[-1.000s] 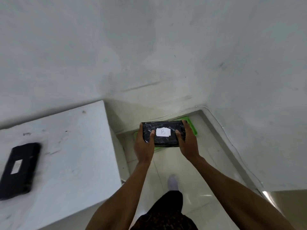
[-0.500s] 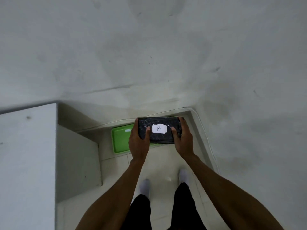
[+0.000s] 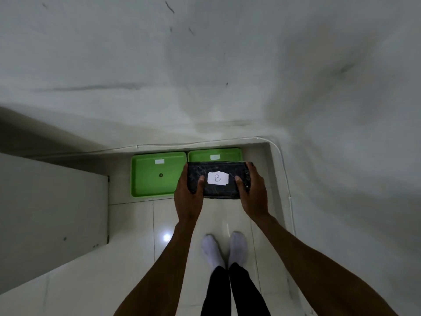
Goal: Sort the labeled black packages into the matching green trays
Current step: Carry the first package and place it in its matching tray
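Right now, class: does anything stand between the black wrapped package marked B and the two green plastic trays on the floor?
Nothing visible does. Both hands hold the black package marked B above the right green tray; the left green tray lies open beside it.

Black package (image 3: 216, 181): glossy, crinkled plastic wrap; matt white paper label (image 3: 217, 178) with torn edges. Green trays, 10 o'clock (image 3: 145, 188) and 12 o'clock (image 3: 227, 153) of package: smooth, semi-gloss plastic. Floor (image 3: 136, 224): glossy pale tile with a light glare. Wall (image 3: 205, 76): matt, scuffed paint. Socks (image 3: 213, 249): white cloth.
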